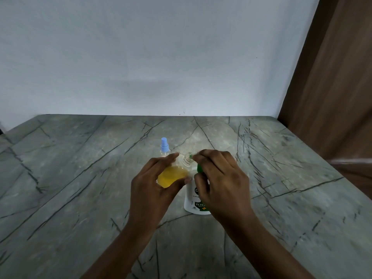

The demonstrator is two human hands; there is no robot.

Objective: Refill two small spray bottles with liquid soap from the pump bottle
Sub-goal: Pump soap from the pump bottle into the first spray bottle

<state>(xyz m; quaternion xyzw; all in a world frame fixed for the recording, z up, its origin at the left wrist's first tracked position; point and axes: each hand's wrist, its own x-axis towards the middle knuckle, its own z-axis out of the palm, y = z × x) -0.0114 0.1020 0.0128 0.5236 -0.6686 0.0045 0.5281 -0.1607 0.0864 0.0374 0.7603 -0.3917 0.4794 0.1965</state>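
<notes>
My left hand (155,182) grips a small clear spray bottle (173,175) with yellow soap in it, tilted so its open neck points to the green pump nozzle. My right hand (219,178) rests on top of the white pump bottle (194,200), fingers curled over its green pump head (199,168). The pump bottle stands on the grey marble table (80,178). A second small clear spray bottle with a light blue sprayer cap (164,146) stands upright just behind my left hand, its body mostly hidden.
A white wall rises behind the table's far edge. A brown wooden panel (332,77) stands at the right, beside the table's right side.
</notes>
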